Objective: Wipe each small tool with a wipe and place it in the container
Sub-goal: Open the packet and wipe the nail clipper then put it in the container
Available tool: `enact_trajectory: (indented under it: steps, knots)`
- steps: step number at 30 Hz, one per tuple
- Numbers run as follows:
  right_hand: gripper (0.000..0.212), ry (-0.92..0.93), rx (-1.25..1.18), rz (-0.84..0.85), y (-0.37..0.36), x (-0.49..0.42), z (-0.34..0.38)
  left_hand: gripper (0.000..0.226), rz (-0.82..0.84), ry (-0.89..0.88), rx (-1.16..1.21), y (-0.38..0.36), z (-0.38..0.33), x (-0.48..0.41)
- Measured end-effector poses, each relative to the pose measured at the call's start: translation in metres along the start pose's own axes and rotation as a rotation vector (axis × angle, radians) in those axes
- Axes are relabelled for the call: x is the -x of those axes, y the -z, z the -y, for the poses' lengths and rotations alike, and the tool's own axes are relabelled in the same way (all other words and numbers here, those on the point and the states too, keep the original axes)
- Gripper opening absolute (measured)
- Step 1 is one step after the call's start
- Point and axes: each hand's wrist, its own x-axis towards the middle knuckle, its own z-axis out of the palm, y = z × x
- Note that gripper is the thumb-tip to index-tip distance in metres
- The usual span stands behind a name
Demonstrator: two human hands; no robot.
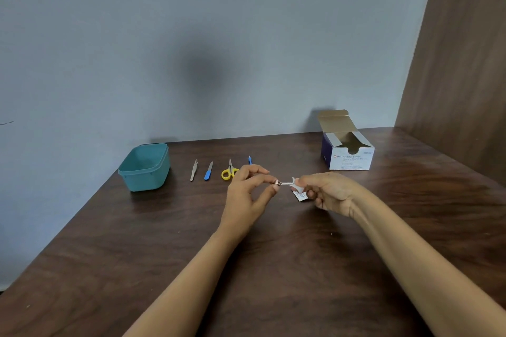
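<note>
At the far left of the wooden surface (153, 240) stands a teal container (145, 166), open-topped and apparently empty, though its floor is only partly in view. To its right four tools lie in a row, apart from one another: tweezers (193, 170), a blue-handled file (208, 171), yellow-handled scissors (229, 171) and a small blue-handled pick (250, 160), the last partly hidden behind the fingers. None is yet in the container. Next, the left hand (246, 197) is raised above the surface, thumb and forefinger pinched shut on one end of a small slender tool (280, 183), the other fingers loosely curled. The tool appears metallic, thin and short, with a darker, reddish end at the pinch; its exact type cannot be told. The right hand (325, 191) is closed around a white wipe (296, 182) folded over the tool's other end, and a torn sachet (299, 195) shows just below those fingers; whether it is held or lying on the surface cannot be told. In judgement, the tool is light, stiff and somewhat slippery once wetted, so a firm pinch at the end, as here, suits it; the wipe is soft and limp. At the far right stands an open box of alcohol swabs (347, 154).
</note>
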Motion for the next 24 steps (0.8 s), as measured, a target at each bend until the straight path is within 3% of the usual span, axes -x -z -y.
enact_trajectory:
  steps: [6,15,19,24]
  knots:
    - [0.006,0.104,-0.101,-0.032,-0.019,-0.002,-0.007,0.006,-0.109,0.31,0.321,-0.001,0.0,-0.001]
    - [0.011,0.223,-0.042,-0.06,-0.034,0.005,-0.011,0.015,-0.05,0.528,0.751,-0.003,-0.009,-0.002]
    - [0.016,0.262,-0.007,-0.048,-0.035,0.012,-0.009,0.011,-0.01,0.671,0.849,-0.004,-0.011,-0.003]
    - [0.012,0.259,0.087,-0.041,-0.036,0.014,-0.009,0.014,0.0,0.727,0.87,-0.006,-0.012,-0.004]
